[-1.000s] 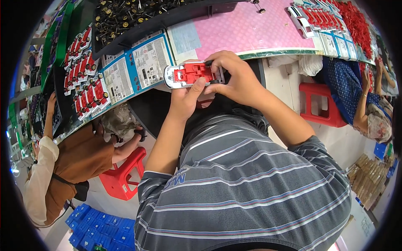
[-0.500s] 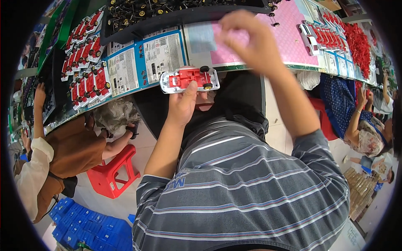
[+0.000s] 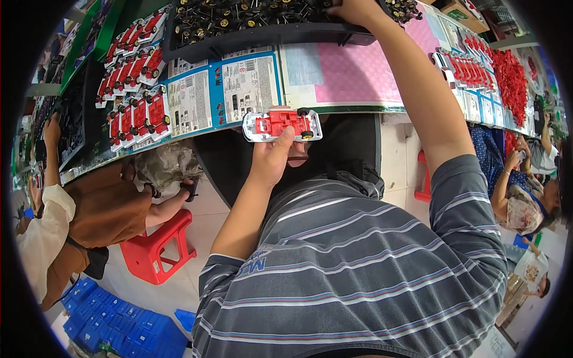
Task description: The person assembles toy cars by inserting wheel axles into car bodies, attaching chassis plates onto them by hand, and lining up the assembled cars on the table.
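Note:
My left hand [image 3: 274, 152] grips a toy car [image 3: 280, 126] at the table's front edge, thumb on its underside. The car lies upside down, with a white body and a red chassis. One axle with black wheels sits at its right end; no wheels show at the left end. My right hand [image 3: 356, 11] reaches over the front wall of a black tray [image 3: 262, 40], its fingertips drawn together among loose wheel axles [image 3: 239, 18]. The picture's upper edge cuts off part of that hand, and what its fingers pinch is hidden.
Upturned toy cars [image 3: 138, 119] stand in rows on printed card sheets [image 3: 188, 98] at left. More cars [image 3: 468, 70] and a heap of red parts [image 3: 508, 80] lie at right. Pink bubble wrap [image 3: 358, 74] covers the table's middle. A person's arm [image 3: 52, 143] is at far left.
My right hand has moved up and away from me, from above the pink wrap to the tray of axles. My left hand still holds the toy car, slightly further right and lower in view.

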`<state>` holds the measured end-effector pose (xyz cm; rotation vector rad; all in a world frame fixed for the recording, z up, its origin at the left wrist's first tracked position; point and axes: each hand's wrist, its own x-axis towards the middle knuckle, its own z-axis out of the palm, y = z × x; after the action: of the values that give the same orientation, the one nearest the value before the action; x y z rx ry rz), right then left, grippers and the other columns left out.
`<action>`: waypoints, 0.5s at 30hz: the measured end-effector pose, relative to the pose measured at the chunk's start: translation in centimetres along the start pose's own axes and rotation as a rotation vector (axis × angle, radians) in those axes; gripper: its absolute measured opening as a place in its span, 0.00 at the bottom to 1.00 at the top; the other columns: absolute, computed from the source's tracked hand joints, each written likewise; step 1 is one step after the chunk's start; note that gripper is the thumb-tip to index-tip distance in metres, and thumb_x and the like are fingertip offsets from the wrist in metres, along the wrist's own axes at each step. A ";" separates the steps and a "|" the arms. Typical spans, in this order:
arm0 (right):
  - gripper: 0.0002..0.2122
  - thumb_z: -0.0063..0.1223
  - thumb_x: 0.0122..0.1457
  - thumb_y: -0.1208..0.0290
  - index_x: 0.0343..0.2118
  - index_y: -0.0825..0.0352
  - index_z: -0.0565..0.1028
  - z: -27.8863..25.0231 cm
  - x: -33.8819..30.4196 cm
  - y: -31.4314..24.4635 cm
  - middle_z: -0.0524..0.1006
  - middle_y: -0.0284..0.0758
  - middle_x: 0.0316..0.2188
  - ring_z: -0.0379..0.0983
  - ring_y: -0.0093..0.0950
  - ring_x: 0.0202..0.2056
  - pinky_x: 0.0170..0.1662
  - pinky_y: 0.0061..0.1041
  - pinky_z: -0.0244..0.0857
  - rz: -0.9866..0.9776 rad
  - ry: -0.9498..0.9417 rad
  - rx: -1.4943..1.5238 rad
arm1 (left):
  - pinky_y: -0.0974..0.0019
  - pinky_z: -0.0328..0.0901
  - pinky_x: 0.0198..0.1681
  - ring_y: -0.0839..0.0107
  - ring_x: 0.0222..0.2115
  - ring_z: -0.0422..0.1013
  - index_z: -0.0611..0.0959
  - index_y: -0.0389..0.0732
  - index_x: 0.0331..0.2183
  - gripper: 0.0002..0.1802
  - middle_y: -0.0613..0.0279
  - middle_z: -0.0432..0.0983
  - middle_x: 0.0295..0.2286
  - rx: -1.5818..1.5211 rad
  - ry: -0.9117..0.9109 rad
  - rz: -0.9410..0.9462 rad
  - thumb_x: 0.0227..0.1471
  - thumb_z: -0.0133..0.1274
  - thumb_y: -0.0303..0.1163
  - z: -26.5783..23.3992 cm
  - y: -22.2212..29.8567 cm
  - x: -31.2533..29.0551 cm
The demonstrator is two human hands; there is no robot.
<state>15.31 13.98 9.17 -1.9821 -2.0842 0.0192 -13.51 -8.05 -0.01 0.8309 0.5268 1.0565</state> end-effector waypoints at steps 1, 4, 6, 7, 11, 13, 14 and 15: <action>0.13 0.67 0.46 0.66 0.31 0.71 0.82 -1.1 -1.2 -1.0 0.80 0.50 0.28 0.79 0.46 0.31 0.38 0.37 0.72 0.034 0.144 0.107 | 0.64 0.67 0.34 0.67 0.35 0.72 0.67 0.35 0.56 0.24 0.53 0.74 0.42 0.006 -0.029 -0.009 0.64 0.51 0.35 -0.3 -0.1 -0.1; 0.11 0.66 0.52 0.69 0.36 0.69 0.83 -3.7 -6.8 -3.4 0.81 0.40 0.27 0.77 0.32 0.29 0.36 0.29 0.71 0.149 0.376 0.458 | 0.73 0.68 0.34 0.78 0.28 0.72 0.71 0.37 0.51 0.20 0.63 0.76 0.31 0.043 0.022 -0.017 0.63 0.54 0.37 0.5 0.4 -0.1; 0.10 0.65 0.56 0.74 0.40 0.69 0.82 -3.0 -11.3 -4.5 0.80 0.32 0.26 0.74 0.18 0.27 0.32 0.20 0.70 0.189 0.298 0.640 | 0.73 0.68 0.34 0.78 0.28 0.72 0.71 0.38 0.52 0.21 0.64 0.76 0.31 0.068 0.030 -0.020 0.62 0.55 0.37 -0.2 0.0 -0.1; 0.10 0.64 0.56 0.77 0.41 0.68 0.83 -1.4 -13.9 -4.8 0.81 0.32 0.27 0.74 0.18 0.28 0.33 0.20 0.70 0.154 0.277 0.815 | 0.73 0.68 0.33 0.78 0.28 0.72 0.71 0.38 0.52 0.21 0.64 0.76 0.31 0.078 0.008 -0.026 0.62 0.55 0.37 -0.5 -0.3 0.2; 0.14 0.64 0.53 0.79 0.44 0.70 0.81 0.8 -19.6 -7.5 0.77 0.33 0.37 0.73 0.18 0.35 0.43 0.17 0.69 0.036 -0.073 1.303 | 0.73 0.69 0.33 0.79 0.27 0.72 0.69 0.37 0.53 0.23 0.64 0.77 0.32 0.055 0.011 -0.067 0.61 0.56 0.36 -0.1 -0.7 0.4; 0.17 0.61 0.54 0.82 0.48 0.77 0.76 -0.2 -20.2 -9.9 0.74 0.40 0.45 0.76 0.28 0.38 0.49 0.25 0.70 -0.038 -0.172 1.422 | 0.74 0.70 0.32 0.78 0.28 0.73 0.73 0.39 0.51 0.20 0.65 0.77 0.33 0.117 0.021 -0.076 0.62 0.55 0.39 -0.1 -0.9 0.1; 0.18 0.65 0.53 0.78 0.47 0.76 0.77 -0.5 -20.4 -10.9 0.75 0.39 0.42 0.75 0.27 0.36 0.46 0.26 0.72 -0.092 -0.155 1.272 | 0.74 0.70 0.31 0.78 0.29 0.74 0.73 0.39 0.50 0.21 0.65 0.77 0.33 0.124 0.021 -0.093 0.62 0.56 0.40 -0.2 -1.3 -0.3; 0.19 0.66 0.51 0.77 0.47 0.75 0.77 -0.8 -20.1 -11.4 0.75 0.38 0.40 0.76 0.28 0.36 0.44 0.25 0.72 -0.170 -0.132 1.101 | 0.74 0.70 0.30 0.78 0.29 0.74 0.74 0.39 0.49 0.21 0.65 0.77 0.34 0.135 0.022 -0.101 0.61 0.56 0.42 -0.2 -1.4 -0.3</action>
<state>4.98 -6.63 8.49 -1.1283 -1.6718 1.0317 -13.03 -8.57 -1.30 0.9028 0.6570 0.9462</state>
